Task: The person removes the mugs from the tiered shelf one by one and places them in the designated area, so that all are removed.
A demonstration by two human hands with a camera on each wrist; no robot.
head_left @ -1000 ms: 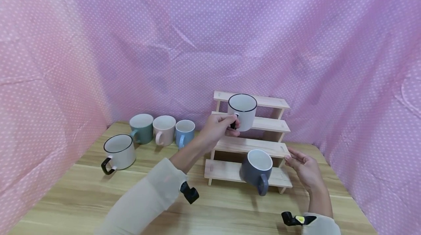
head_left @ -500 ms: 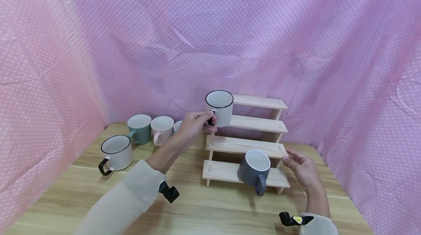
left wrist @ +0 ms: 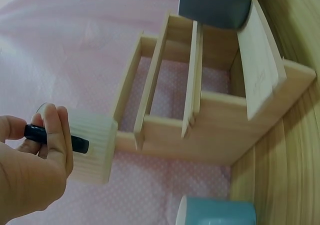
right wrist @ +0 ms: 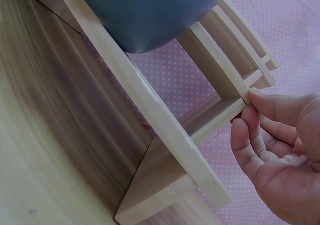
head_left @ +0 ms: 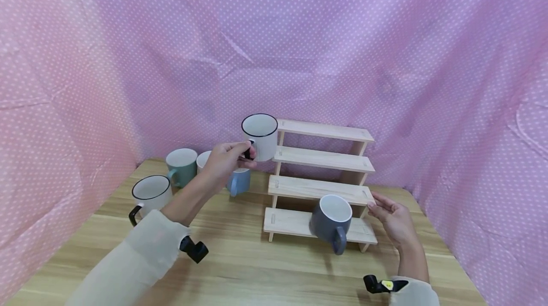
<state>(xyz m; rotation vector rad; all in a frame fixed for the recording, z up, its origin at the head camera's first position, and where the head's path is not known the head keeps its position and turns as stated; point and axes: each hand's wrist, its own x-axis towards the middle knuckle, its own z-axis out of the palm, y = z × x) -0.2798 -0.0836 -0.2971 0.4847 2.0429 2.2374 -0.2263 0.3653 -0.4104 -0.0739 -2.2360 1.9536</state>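
My left hand [head_left: 226, 159] holds a white mug [head_left: 266, 146] by its black handle, raised just left of the wooden tiered shelf [head_left: 310, 187]. In the left wrist view, fingers and thumb wrap the black handle [left wrist: 80, 144]; the mug's wall is ribbed. At the shelf's right side, my right hand [head_left: 396, 224] pinches the end of a middle board, thumb [right wrist: 277, 107] on its corner. A dark grey mug [head_left: 327, 222] sits upright on the lowest board, its handle pointing forward beyond the edge.
On the wooden table [head_left: 257, 268], a second white mug with black handle [head_left: 150, 197] stands left, partly behind my left arm. Behind it are a green mug [head_left: 184, 172], a mostly hidden pale pink mug [head_left: 202, 159] and a light blue mug [head_left: 239, 182]. Pink dotted cloth [head_left: 274, 58] surrounds the table.
My left hand has carried the white mug leftward, from in front of the shelf to beside its upper left end. The right hand keeps its hold on the board.
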